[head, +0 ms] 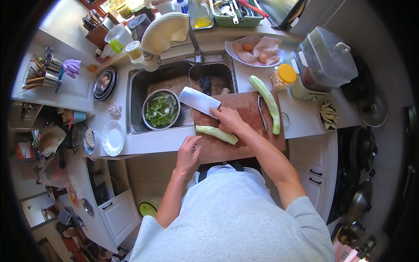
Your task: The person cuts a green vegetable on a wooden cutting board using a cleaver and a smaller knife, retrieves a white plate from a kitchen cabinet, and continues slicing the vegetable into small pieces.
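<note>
My right hand (228, 118) grips a broad-bladed cleaver (198, 100), its blade reaching left over the sink's edge. Below the blade, a short peeled pale-green gourd (216, 134) lies on the wooden cutting board (242, 149). My left hand (189, 151) is at the board's left edge, near the gourd's left end, fingers loosely curled with nothing visible in them. A longer peeled gourd (268, 101) rests along the board's right side and extends past its far edge. Beside it lies a metal peeler (262, 113).
A steel bowl of cut greens (161, 109) stands in the sink (131, 121). Right of the board are a yellow-lidded jar (286, 73), a steamer (330, 62) and a bowl of pale pieces (328, 114). A white plate (113, 138) stands at left; eggs lie on a paper-lined dish (236, 59) behind.
</note>
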{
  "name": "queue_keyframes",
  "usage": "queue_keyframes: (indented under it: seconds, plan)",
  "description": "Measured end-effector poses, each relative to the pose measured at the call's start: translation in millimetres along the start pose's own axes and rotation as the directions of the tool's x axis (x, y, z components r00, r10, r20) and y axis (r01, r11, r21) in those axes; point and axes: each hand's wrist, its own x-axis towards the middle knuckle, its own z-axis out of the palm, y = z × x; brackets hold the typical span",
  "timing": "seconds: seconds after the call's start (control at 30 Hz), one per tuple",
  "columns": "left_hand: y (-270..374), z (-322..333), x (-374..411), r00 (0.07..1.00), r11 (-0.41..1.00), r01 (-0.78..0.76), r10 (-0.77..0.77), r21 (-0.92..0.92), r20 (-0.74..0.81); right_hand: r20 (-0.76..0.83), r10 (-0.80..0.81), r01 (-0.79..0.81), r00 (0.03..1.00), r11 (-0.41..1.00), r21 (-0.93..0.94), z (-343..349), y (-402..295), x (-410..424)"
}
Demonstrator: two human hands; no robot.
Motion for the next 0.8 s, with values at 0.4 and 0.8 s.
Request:
queue_keyframes:
  seconds: [0.4,0.8]
  plan:
    - [-1.7,17.4,64.2,0.969,0.93,-0.238,0.247,0.28,0.001,-0.358,0.28,-0.057,0.891,0.85,0.524,5.1,0.3,-48.3]
    - [-16.0,29.7,97.9,0.969,0.971,-0.194,0.167,0.141,0.183,-0.382,0.498,-0.142,0.778,0.733,0.665,-12.3,-4.2,-181.3]
